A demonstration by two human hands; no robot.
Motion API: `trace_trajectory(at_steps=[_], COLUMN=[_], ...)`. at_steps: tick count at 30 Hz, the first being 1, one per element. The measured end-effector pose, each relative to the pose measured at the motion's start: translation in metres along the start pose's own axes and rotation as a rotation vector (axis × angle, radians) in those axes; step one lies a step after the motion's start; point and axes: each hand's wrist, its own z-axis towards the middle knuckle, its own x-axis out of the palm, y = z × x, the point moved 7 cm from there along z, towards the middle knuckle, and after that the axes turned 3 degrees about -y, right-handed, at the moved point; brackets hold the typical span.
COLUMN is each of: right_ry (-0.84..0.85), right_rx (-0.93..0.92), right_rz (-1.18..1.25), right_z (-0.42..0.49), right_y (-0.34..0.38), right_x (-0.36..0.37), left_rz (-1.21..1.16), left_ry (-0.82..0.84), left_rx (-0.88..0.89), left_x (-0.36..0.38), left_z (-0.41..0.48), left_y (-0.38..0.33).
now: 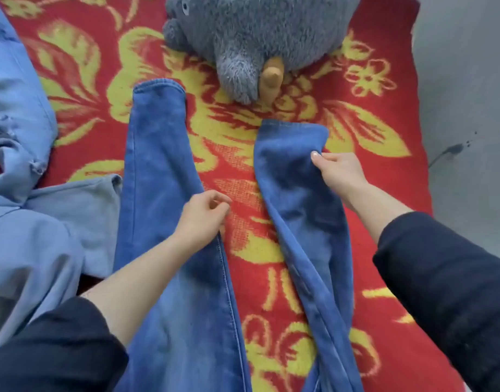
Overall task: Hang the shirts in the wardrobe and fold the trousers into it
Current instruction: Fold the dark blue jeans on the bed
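Blue jeans [158, 171] lie spread on a red and yellow flowered blanket [370, 114], legs pointing away from me and splayed apart. My right hand [339, 172] pinches the outer edge of the right leg near its hem, thumb on top of the cloth. My left hand [202, 219] hovers at the inner seam of the left leg with its fingers loosely curled; whether it holds the cloth cannot be told. Both arms wear dark sleeves pushed up.
A grey plush toy [251, 32] with a tan foot sits at the far end of the blanket, just beyond the leg hems. Light blue garments [31, 210] lie heaped on the left. Grey floor [469, 80] runs along the blanket's right edge.
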Motion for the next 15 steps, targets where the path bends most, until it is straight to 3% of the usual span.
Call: trace_trajectory(at_steps=[3,5,7,9,11,13,15], right_ry=[0.098,0.227,0.301,0.325,0.328,0.309,0.176], right_rx=[0.034,0.037,0.022,0.005,-0.01,0.013,0.07], right_rz=[0.284,0.428,0.521,0.675,0.852,0.899,0.776], right_z=[-0.012,-0.025,-0.034,-0.035,-0.029,-0.018,-0.008], right_y=[0.004,0.011,0.017,0.02,0.025,0.02,-0.004], right_x=[-0.001,-0.003,-0.007,-0.019,-0.035,-0.047,-0.062], left_rz=[-0.193,-0.391,-0.532,-0.535,-0.476,-0.359,-0.128], left_ry=[0.377,0.359,0.179,0.033,-0.013,0.029,0.169], left_rx=[-0.154,-0.199,-0.197,0.025,0.398,0.71,0.784], left_x=[0.082,0.108,0.104,0.085,0.068,0.071,0.101], left_z=[-0.044,-0.052,-0.046,-0.04,-0.049,-0.064,-0.065], left_y=[0.002,-0.007,-0.021,-0.055,-0.11,-0.16,-0.18])
